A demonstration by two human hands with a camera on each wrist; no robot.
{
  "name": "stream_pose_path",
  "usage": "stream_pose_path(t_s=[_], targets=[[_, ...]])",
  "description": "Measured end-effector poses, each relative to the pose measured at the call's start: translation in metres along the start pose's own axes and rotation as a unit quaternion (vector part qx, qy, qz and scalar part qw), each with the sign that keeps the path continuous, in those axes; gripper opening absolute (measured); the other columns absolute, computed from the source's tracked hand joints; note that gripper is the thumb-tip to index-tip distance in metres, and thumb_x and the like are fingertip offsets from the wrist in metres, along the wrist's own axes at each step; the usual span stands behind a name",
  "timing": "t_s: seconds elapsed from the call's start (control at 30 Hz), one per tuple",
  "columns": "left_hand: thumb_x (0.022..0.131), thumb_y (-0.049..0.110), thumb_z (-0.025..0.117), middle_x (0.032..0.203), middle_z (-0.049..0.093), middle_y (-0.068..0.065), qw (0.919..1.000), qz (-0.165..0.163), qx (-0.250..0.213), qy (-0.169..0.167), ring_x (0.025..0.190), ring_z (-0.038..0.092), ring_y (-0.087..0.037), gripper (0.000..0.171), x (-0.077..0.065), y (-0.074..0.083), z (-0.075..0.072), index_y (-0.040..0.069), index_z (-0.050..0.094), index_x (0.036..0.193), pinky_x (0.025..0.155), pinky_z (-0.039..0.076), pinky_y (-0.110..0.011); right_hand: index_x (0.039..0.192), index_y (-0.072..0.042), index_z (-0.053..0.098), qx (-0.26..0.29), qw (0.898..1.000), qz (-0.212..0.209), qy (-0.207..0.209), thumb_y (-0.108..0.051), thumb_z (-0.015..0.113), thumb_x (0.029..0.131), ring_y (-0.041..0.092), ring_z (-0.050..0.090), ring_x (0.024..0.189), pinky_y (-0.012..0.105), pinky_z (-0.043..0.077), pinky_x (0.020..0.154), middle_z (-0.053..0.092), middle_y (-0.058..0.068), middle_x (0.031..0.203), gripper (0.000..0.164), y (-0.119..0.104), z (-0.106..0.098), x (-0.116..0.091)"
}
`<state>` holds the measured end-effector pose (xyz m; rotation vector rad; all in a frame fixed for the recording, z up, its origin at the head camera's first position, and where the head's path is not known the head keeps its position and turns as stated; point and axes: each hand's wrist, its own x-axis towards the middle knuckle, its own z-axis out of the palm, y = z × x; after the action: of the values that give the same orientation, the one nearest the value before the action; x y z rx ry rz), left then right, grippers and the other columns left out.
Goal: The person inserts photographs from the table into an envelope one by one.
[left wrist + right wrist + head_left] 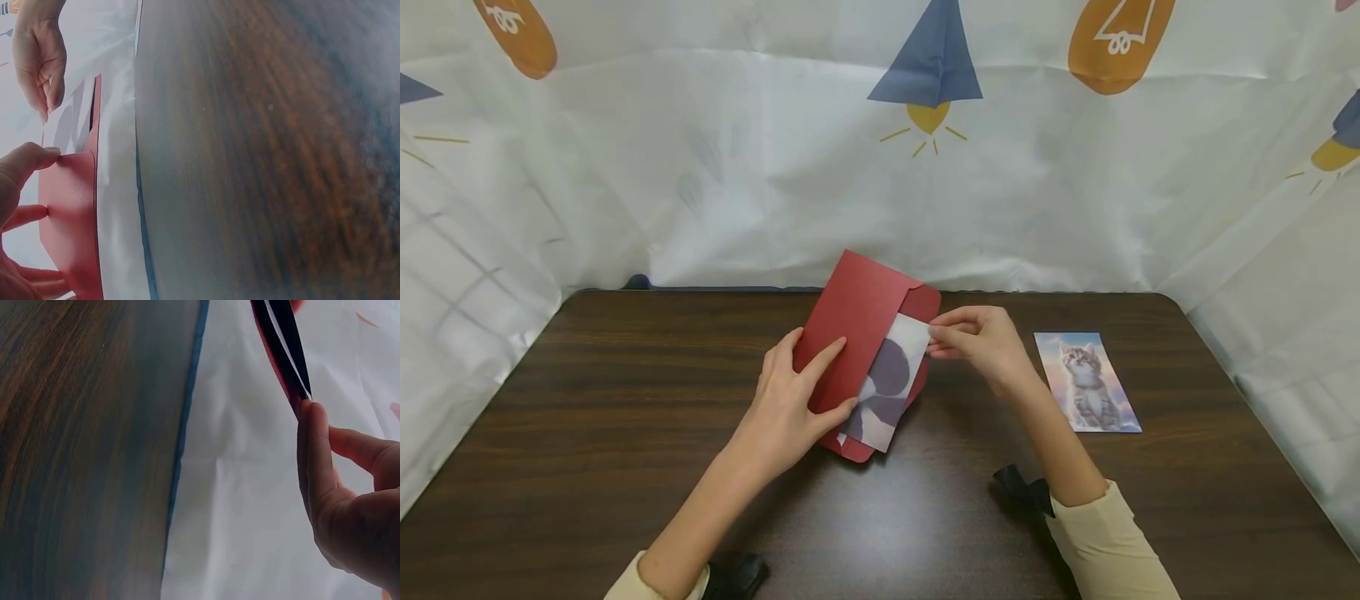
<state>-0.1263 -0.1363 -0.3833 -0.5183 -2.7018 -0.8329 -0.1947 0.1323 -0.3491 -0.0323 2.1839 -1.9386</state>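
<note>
Left hand (790, 398) gripping a red envelope (853, 317) over the desk (625, 417), right hand (988, 340) pinching a purple-and-white card (891, 373) that juts from its mouth — kitten picture (1086, 385) off to the right.

The counter was dark brown with streaks of wood grain running across it, and its far corners were rounded (587, 433). A soft patch of light shone on its near middle. A kitten card lay flat on the right side, picture up (1088, 385): a striped kitten sat looking upward against a pale background of blue and pink.
</note>
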Motion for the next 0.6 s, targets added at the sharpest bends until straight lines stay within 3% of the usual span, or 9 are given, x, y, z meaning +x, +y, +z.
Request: stream_pose_path(t_s=[0.13, 0.43, 0.6], targets=[[0.083, 0.015, 0.09, 0.154, 0.039, -0.03, 1.0, 0.004, 0.003, 0.002, 0.137, 0.041, -0.049, 0.072, 0.0, 0.001, 0.0, 0.01, 0.06, 0.148, 0.088, 0.061, -0.058, 0.12, 0.017, 0.067, -0.002, 1.0, -0.004, 0.014, 0.001, 0.068, 0.1, 0.012, 0.076, 0.074, 0.031, 0.064, 0.079, 0.078, 0.014, 0.095, 0.025, 0.001, 0.003, 0.0], [0.082, 0.017, 0.09, 0.151, 0.041, -0.031, 0.9998, -0.005, 0.018, 0.01, 0.134, 0.043, -0.05, 0.072, -0.001, 0.003, 0.0, 0.009, 0.061, 0.147, 0.088, 0.061, -0.059, 0.116, 0.016, 0.069, -0.007, 0.999, -0.024, 0.035, 0.001, 0.07, 0.099, 0.012, 0.077, 0.074, 0.045, 0.062, 0.087, 0.078, 0.018, 0.096, 0.023, 0.0, 0.013, -0.004], [0.082, 0.017, 0.09, 0.15, 0.04, -0.032, 0.9997, 0.001, 0.017, 0.016, 0.134, 0.043, -0.051, 0.071, -0.001, 0.003, 0.0, 0.009, 0.061, 0.147, 0.089, 0.06, -0.059, 0.114, 0.016, 0.07, -0.008, 0.998, -0.041, 0.042, 0.002, 0.069, 0.099, 0.011, 0.076, 0.073, 0.039, 0.064, 0.082, 0.078, 0.019, 0.094, 0.021, 0.0, 0.018, -0.005]])
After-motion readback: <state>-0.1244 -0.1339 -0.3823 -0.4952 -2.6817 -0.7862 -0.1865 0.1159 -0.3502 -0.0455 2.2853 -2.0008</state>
